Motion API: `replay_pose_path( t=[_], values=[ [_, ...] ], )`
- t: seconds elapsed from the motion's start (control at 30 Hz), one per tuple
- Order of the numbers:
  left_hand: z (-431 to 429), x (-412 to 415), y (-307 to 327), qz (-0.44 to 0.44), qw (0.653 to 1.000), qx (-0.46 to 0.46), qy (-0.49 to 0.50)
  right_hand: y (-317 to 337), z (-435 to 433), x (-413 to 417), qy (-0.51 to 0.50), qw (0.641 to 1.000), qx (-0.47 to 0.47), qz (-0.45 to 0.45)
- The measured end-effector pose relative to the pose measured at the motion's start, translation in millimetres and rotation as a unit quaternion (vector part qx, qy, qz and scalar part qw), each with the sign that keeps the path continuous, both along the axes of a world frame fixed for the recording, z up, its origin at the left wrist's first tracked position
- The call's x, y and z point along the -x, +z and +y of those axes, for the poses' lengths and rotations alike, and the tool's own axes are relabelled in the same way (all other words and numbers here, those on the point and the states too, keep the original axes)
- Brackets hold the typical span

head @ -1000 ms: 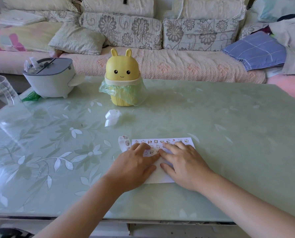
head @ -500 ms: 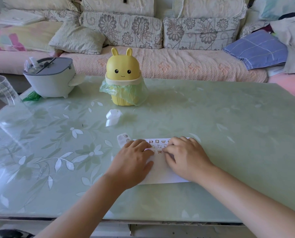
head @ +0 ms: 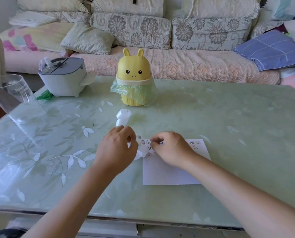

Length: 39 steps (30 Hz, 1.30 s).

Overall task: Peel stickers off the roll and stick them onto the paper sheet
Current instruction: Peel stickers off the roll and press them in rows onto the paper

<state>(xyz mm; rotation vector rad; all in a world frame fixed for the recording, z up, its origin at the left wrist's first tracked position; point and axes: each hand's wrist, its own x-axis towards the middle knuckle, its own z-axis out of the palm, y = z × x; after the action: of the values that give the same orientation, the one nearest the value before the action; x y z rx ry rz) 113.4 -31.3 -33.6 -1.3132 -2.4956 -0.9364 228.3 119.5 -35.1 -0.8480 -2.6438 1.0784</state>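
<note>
A wide worktop [head: 229, 134] fills the near part of the room, its glossy pale green cover printed with white leaves and blossoms on the left side. Behind it runs a long sofa [head: 186, 69] with a quilted pinkish seat cover and back cushions [head: 131, 30] in a grey flower pattern. A loose pale pillow [head: 88, 40] leans on the seat at the left, next to a pink-flowered blanket [head: 31, 38]. A folded blue checked cloth [head: 268, 50] lies at the right end. Soft daylight glints off the worktop's left half.
</note>
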Motion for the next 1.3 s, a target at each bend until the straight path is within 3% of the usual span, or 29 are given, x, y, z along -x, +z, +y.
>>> replay_pose_path(
  t=[0.17, 0.37, 0.43, 0.57, 0.8, 0.97, 1.3],
  values=[
    [-6.2, -3.4, -4.3, -0.045, 0.995, 0.086, 0.003, 2.0, -3.9, 16.6, -0.011, 0.998, 0.057, -0.032],
    [-7.2, 3.0, -8.0, -0.094, 0.991, 0.095, -0.02, 3.2, -12.2, 28.6, -0.037, 0.985, 0.17, 0.022],
    [-5.9, 1.9, -3.2, -0.172, 0.982, 0.078, 0.002, 5.1, -13.5, 29.7, -0.041, 0.976, 0.208, 0.044],
    [-1.9, 3.4, 7.0, -0.389, 0.92, -0.023, 0.048, 12.6, -15.1, 26.4, -0.029, 0.967, 0.241, 0.07],
    [-3.7, 7.5, 12.8, -0.45, 0.887, -0.065, 0.072, 8.0, -18.2, 29.3, 0.01, 0.981, 0.157, 0.11],
    [-4.9, 8.0, 13.3, -0.451, 0.887, -0.072, 0.074, 2.9, -19.2, 28.7, 0.041, 0.988, 0.024, 0.148],
    [-5.8, 7.3, 13.3, -0.469, 0.877, -0.086, 0.066, 4.0, -22.8, 26.8, 0.034, 0.981, -0.079, 0.176]
  ],
)
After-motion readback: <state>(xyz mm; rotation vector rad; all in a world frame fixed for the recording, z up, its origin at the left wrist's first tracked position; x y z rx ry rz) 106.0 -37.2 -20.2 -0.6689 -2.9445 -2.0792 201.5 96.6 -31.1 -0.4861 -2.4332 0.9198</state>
